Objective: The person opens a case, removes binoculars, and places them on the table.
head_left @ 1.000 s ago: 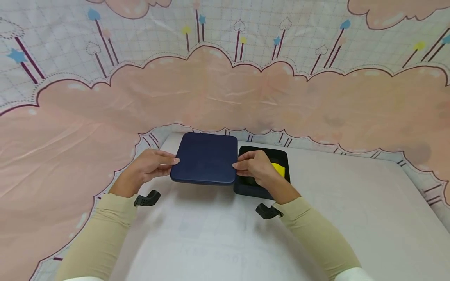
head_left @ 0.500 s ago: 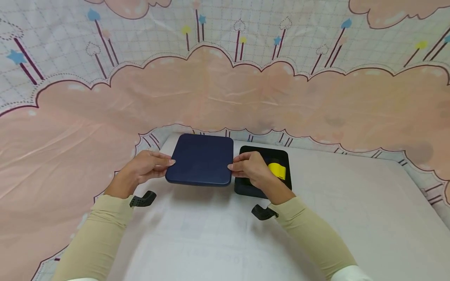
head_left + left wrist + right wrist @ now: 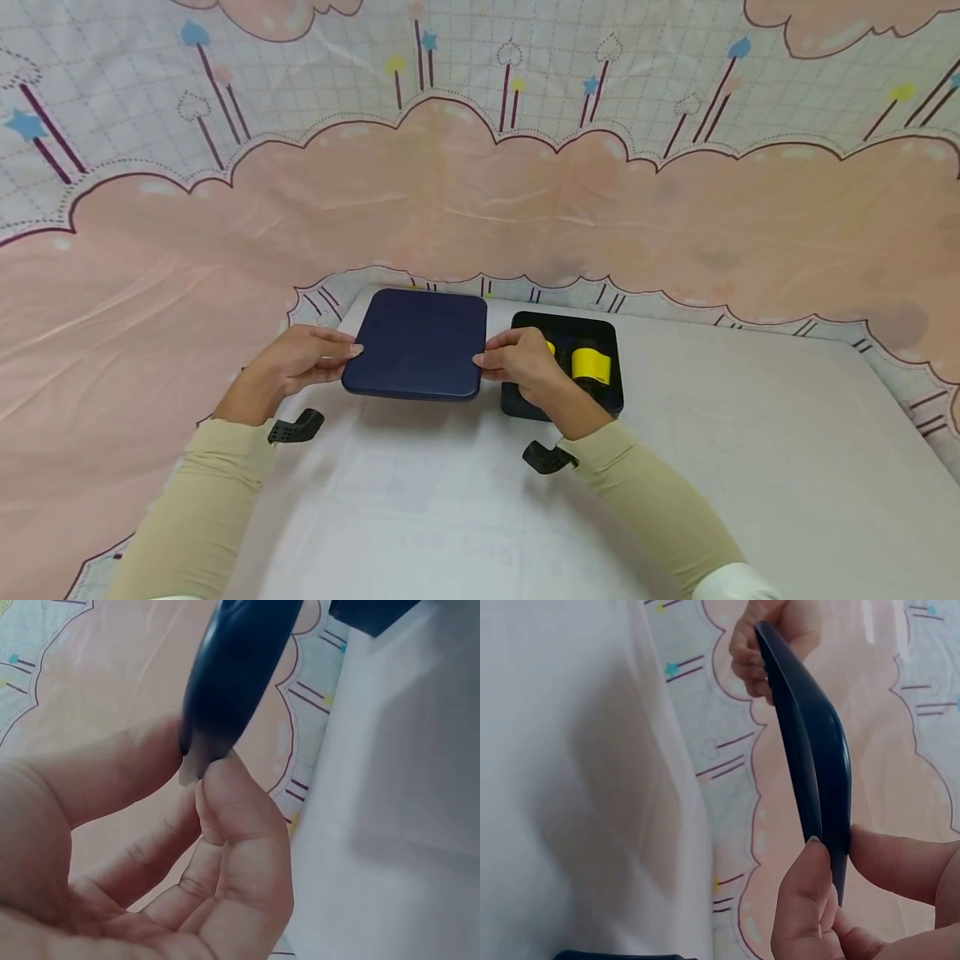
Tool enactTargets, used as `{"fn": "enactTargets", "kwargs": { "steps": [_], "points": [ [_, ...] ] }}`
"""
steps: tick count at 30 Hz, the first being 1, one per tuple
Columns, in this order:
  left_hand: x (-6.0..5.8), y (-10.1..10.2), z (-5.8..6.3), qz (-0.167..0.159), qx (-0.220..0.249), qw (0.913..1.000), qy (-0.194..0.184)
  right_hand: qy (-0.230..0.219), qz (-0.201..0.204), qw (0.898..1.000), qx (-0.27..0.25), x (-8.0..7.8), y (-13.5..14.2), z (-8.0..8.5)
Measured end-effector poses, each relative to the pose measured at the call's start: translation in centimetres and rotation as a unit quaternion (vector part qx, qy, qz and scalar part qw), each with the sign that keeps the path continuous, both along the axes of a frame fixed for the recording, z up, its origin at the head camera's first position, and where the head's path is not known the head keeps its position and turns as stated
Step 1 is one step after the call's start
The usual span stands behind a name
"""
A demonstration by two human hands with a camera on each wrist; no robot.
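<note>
I see the left hand and right hand pinching opposite edges of a dark-blue, rounded-square, plastic-looking lid, left of frame centre. It has shifted leftward; the black rectangular box, right of centre, seems better uncovered, showing a yellow-and-black object.

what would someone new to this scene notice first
Probably the flat dark blue lid near the middle of the head view, held above the white surface by the left grip and right grip at opposite edges. Next, the bright yellow band inside the open black box, just to the lid's right. Behind everything spreads a peach, cloud-patterned backdrop.
</note>
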State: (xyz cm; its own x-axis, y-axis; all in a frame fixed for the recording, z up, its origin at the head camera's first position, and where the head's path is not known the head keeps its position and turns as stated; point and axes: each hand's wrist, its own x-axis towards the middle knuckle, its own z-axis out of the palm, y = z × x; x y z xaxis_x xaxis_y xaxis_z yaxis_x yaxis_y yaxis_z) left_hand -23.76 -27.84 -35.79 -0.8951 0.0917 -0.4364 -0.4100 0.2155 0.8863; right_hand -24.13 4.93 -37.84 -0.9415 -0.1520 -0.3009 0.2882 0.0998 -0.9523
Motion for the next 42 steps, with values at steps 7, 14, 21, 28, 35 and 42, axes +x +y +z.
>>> {"fn": "enactTargets", "kwargs": {
  "steps": [7, 14, 21, 28, 35, 42],
  "points": [
    [-0.1, -0.6, -0.4, 0.003, -0.021, 0.9997, 0.008, 0.01, -0.003, 1.0, 0.001, 0.2, -1.0, -0.5],
    [0.1, -1.2, -0.9, 0.006, -0.026, 0.9996, 0.008, 0.013, -0.001, 1.0, 0.004, 0.3, -1.8, -1.0],
    [0.3, -1.9, -1.2, 0.005, -0.028, 0.9995, 0.015, 0.008, 0.007, 1.0, 0.007, 0.5, -2.4, -1.5],
    [0.6, -2.2, -1.6, 0.007, -0.033, 0.9994, 0.01, 0.004, 0.001, 1.0, 0.02, 0.9, -3.2, -2.1],
    [0.7, -2.7, -2.3, 0.008, -0.044, 0.999, 0.005, 0.017, -0.004, 0.999, 0.032, 1.3, -3.8, -3.0],
    [0.7, -3.4, -3.0, 0.008, -0.05, 0.9987, 0.002, 0.014, 0.005, 0.999, 0.038, 1.4, -4.5, -3.9]
  ]
}}
